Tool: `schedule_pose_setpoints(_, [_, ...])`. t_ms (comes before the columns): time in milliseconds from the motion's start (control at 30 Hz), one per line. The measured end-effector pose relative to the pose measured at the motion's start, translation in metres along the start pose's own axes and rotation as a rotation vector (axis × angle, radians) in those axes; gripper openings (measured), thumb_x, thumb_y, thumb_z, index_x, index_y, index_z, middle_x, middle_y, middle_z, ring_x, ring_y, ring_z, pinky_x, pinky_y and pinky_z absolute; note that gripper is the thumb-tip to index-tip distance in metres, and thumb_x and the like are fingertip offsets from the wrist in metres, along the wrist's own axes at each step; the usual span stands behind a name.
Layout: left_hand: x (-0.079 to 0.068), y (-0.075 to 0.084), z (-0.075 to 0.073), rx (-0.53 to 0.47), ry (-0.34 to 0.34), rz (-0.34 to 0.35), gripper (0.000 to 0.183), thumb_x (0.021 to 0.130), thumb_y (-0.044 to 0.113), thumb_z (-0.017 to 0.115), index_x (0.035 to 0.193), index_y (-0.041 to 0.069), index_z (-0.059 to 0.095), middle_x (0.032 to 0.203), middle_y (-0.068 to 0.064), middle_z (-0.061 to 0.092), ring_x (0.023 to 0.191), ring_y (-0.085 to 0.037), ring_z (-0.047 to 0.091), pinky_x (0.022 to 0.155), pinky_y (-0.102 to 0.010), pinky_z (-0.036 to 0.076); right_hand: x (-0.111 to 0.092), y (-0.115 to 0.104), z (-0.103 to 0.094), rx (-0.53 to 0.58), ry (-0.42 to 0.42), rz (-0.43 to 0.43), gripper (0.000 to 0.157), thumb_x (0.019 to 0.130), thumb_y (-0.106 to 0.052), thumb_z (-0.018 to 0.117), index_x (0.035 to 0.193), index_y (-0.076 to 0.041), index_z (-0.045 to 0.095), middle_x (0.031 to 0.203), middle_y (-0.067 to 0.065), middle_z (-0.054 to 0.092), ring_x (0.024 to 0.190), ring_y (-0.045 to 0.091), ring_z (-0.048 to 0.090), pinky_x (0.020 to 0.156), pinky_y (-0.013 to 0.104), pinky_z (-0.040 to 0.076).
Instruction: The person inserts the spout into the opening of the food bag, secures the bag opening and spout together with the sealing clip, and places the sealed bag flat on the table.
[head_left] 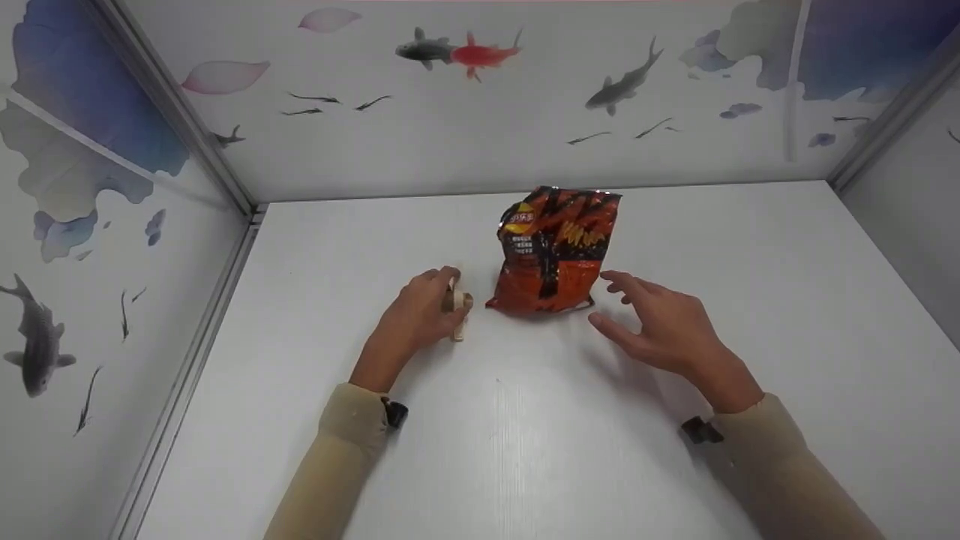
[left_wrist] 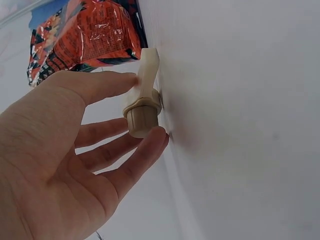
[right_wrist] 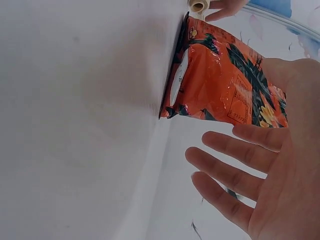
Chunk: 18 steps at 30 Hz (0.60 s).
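Note:
My left hand (head_left: pixel 421 309) holds a cream bag clip with a capped spout (left_wrist: pixel 142 112) between thumb and fingers, low over the table. In the left wrist view the thumb lies along the clip's pale bar and the fingers reach around behind the ribbed cap. A red and black bag of chips (head_left: pixel 551 251) stands upright just right of that hand, its printed front turned to the head camera. At the bag's right side is my right hand (head_left: pixel 667 322), fingers spread and holding nothing. Its fingertips (right_wrist: pixel 210 140) are close beside the bag.
The white table (head_left: pixel 480 450) runs back to a wall panel (head_left: pixel 480 142) painted with fish. Another painted panel (head_left: pixel 97 300) stands along the left edge, with a metal frame strip (head_left: pixel 191 367) at its base. A further panel borders the right side.

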<state>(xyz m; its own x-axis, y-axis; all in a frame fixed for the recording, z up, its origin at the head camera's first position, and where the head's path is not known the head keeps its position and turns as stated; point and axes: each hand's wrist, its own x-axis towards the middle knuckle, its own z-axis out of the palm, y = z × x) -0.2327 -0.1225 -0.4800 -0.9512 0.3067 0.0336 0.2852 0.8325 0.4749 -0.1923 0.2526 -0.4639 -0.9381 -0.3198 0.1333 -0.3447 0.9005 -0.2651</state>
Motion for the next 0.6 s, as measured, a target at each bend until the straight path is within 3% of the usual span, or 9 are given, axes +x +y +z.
schedule_pose_setpoints(133, [0.001, 0.001, 0.002, -0.025, -0.014, -0.012, 0.07, 0.101, 0.03, 0.077, 0.16, 0.007, 0.046, 0.147, -0.022, 0.064, 0.119, -0.029, 0.066, 0.108, -0.05, 0.058, -0.001, 0.0, 0.003, 0.003, -0.002, 0.004, 0.075, 0.102, -0.074, 0.053, 0.158, -0.024, 0.049, 0.138, 0.007, 0.075, 0.115, 0.028, 0.077, 0.086, 0.057, 0.063])
schedule_pose_setpoints(300, [0.0, 0.002, 0.0, -0.052, -0.009, -0.009, 0.072, 0.1, 0.026, 0.076, 0.162, 0.008, 0.043, 0.142, -0.018, 0.063, 0.119, -0.027, 0.065, 0.107, -0.049, 0.059, -0.001, -0.001, 0.003, 0.001, 0.003, 0.002, 0.074, 0.102, -0.075, 0.054, 0.156, -0.024, 0.052, 0.136, 0.006, 0.076, 0.111, 0.027, 0.078, 0.084, 0.055, 0.064])
schedule_pose_setpoints(600, [-0.007, 0.011, -0.009, -0.074, 0.11, 0.1, 0.06, 0.094, 0.014, 0.076, 0.15, 0.005, 0.058, 0.124, -0.013, 0.062, 0.107, -0.023, 0.065, 0.097, -0.041, 0.062, -0.001, -0.005, 0.0, 0.01, 0.033, -0.017, 0.071, 0.102, -0.073, 0.055, 0.153, -0.023, 0.054, 0.131, 0.005, 0.078, 0.105, 0.025, 0.079, 0.081, 0.053, 0.063])
